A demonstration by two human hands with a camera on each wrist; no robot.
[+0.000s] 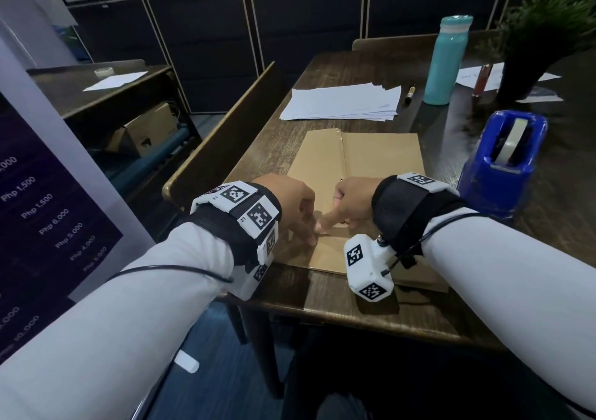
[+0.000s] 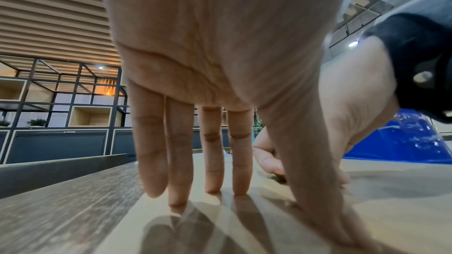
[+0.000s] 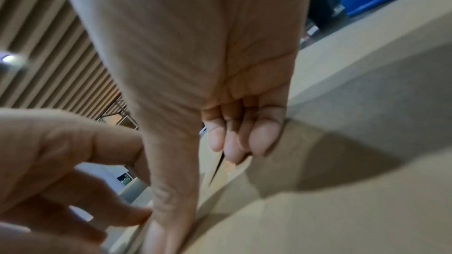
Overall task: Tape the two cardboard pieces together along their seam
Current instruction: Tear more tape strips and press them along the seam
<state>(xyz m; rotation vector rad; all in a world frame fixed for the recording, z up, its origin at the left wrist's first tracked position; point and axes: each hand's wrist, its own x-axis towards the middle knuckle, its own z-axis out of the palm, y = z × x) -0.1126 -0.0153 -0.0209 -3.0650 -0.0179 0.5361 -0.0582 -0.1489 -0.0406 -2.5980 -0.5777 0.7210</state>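
The seam (image 1: pixel 343 161) between the two cardboard pieces (image 1: pixel 383 158) runs straight away from the person across the desk (image 1: pixel 322 303), its near end right under both hands. The left hand (image 1: pixel 287 200) presses spread, straight fingers (image 2: pixel 212 154) on the cardboard just left of it. The right hand (image 1: pixel 353 200), equally near, points its index down at the seam with the other fingers (image 3: pixel 265 134) curled, pinching nothing that I can make out.

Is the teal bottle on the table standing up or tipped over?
Upright. The teal bottle stands on its base on the table, cap on top.
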